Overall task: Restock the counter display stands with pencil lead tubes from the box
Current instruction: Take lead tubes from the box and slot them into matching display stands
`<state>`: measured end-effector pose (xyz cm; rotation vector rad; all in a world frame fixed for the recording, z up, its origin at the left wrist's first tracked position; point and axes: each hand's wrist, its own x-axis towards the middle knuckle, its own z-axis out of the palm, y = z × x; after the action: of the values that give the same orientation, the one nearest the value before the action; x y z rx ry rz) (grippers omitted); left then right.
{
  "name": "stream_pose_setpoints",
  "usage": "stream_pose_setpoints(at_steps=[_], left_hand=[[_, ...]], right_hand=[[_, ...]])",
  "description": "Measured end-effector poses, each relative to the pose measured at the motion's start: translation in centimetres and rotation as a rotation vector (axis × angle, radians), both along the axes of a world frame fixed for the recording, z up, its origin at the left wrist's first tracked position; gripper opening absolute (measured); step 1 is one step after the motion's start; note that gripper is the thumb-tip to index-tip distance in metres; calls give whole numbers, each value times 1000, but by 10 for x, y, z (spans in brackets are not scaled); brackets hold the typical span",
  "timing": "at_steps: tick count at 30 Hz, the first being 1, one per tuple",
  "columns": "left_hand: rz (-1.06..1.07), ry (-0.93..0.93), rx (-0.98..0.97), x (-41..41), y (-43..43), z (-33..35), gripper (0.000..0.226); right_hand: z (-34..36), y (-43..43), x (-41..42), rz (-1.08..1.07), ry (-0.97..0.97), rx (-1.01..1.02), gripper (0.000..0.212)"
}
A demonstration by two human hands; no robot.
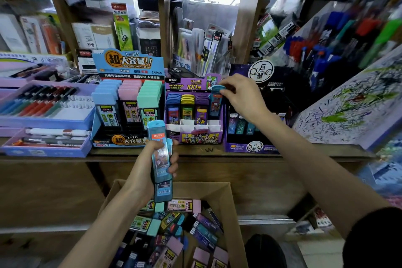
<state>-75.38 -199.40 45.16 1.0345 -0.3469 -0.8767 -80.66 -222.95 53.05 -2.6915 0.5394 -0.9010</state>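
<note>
Lead tube (215, 102) between right fingers (226, 89)

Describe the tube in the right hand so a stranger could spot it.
On the counter, find the bright purple stand at centre. Over its rightmost column the right hand pinches the tube by its top. Unlike the blue, yellow and purple tubes seated beside it, it is teal and sits higher.

Three display stands (128, 64) (202, 137) (252, 147), one box (232, 220), one left hand (148, 167), one right hand (241, 91), at least three held teal tubes (159, 154) (215, 102)
</note>
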Motion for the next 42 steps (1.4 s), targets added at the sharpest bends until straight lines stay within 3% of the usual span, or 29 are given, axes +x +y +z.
stream_pose_setpoints(at_steps=[5, 12, 17, 20, 22, 26, 28, 34, 38, 42], left_hand=[[29, -127, 19, -4, 0, 0, 18], [73, -245, 34, -5, 4, -2, 31], [88, -233, 86, -5, 5, -4, 28], [78, -238, 105, -4, 5, -5, 29], [73, -249, 111, -4, 4, -5, 28], [56, -278, 118, -5, 4, -3, 30], [27, -309, 129, -6, 3, -3, 34], [15, -324, 138, -9, 2, -4, 43], [38, -173, 102, -7, 3, -4, 42], [53, -145, 95, -2, 4, 0, 34]], right_hand=[[-13, 0, 10, -39, 80, -190, 14], [-24, -3, 10, -34, 192, -362, 17], [-17, 8, 6, -27, 114, -400, 18], [-11, 34, 2, 71, 20, -291, 16], [-10, 54, 0, 151, -9, -115, 14], [-16, 86, -7, 371, 132, 551, 16], [-24, 92, -9, 403, 193, 760, 19], [-34, 96, -14, 384, 142, 822, 4], [-15, 75, -21, 304, 3, 870, 4], [19, 36, -30, 187, -174, 714, 10]])
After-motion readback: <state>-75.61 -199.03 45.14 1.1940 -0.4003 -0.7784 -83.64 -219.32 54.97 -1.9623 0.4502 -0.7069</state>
